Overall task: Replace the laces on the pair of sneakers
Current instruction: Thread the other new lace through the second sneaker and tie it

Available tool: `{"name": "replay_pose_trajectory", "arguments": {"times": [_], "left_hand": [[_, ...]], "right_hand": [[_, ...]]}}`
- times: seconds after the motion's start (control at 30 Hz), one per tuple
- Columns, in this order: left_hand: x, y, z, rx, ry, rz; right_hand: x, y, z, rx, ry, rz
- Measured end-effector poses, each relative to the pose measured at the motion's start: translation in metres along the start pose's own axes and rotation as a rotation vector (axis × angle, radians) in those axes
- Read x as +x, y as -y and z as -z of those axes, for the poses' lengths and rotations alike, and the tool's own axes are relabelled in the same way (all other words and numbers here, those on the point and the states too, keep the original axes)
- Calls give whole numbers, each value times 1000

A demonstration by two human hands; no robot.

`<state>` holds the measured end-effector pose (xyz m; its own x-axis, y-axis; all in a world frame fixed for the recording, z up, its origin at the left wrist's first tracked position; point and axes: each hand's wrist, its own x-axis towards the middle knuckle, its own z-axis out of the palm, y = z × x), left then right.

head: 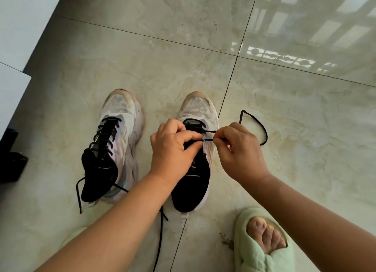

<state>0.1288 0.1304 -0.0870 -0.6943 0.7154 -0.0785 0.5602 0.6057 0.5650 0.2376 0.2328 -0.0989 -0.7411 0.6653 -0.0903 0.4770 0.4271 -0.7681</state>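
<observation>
While both hands work the near-right shoe:
Left hand [173,149]: gripping white mesh sneaker [198,113].
Right hand [240,151]: pinching thin black lace [254,119].

We see open floor [162,54] past shoes; slipper [262,249] and loose lace [262,127] block our right side.

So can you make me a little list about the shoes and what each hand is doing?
left shoe: black lace through all its holes, ends loose on the floor
right shoe: only the rows near the toe are laced
left hand: grips the right shoe at its lace holes
right hand: pinches the black lace beside a hole
lace tail: lies in a loop on the floor tiles, to the right
slipper: green, on a foot at the bottom right
</observation>
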Motion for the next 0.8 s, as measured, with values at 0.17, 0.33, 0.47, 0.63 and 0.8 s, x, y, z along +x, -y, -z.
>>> {"name": "replay_pose_trajectory", "arguments": {"times": [0.17,0.33,0.47,0.63,0.8], "left_hand": [[0,-1,0,17,-1,-38],[-3,-5,-4,-24,-23,-8],[-8,-6,-10,-76,-46,27],[-18,-3,-14,-77,-104,106],[-15,-2,-14,-81,-82,86]], "right_hand": [[1,7,1,12,-8,51],[6,13,-1,27,53,83],[1,11,-2,52,36,59],[2,9,-4,45,23,28],[1,5,-5,134,8,-34]]}}
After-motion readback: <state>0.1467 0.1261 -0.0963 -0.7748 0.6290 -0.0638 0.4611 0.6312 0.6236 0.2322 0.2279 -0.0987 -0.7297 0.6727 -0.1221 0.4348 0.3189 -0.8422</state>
